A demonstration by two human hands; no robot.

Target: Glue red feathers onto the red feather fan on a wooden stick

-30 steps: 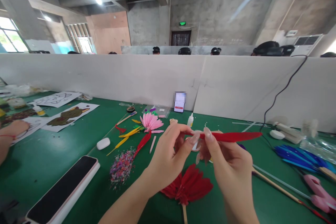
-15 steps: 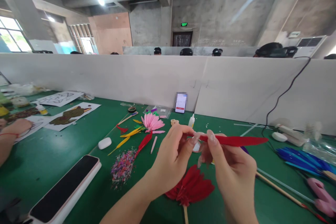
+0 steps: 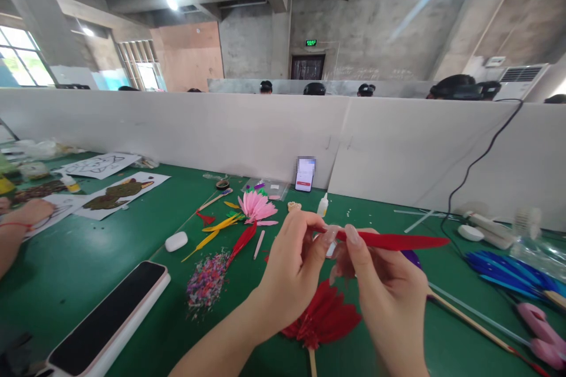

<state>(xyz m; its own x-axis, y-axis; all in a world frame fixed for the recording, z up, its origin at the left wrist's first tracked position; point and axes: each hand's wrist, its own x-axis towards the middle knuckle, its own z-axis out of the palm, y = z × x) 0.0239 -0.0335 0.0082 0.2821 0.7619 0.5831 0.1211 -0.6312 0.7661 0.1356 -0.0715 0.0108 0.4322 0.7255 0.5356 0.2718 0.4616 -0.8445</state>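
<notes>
A long red feather (image 3: 404,241) stretches sideways between my two hands, its broad tip pointing right. My left hand (image 3: 289,274) pinches the narrow end between thumb and fingers. Close beside it, my right hand (image 3: 391,288) grips the feather with thumb and fingertips. Below them on the table lies a fan of red feathers (image 3: 338,315) bound to a wooden stick (image 3: 312,359), partly covered by my left wrist. Behind the hands stands a white glue bottle (image 3: 322,206). A small round white-and-red thing (image 3: 331,249) is mostly hidden by my fingers.
On the left lie a large phone (image 3: 110,318), a confetti pile (image 3: 207,283), yellow feathers (image 3: 212,232) and a pink feather fan (image 3: 256,206). Blue feathers (image 3: 508,271) and a pink glue gun (image 3: 539,330) lie right. Another person's hand (image 3: 33,212) rests on paper.
Both hands still hold the red feather. The right hand and the feather have shifted slightly left, and the feather's tip sits a little lower.
</notes>
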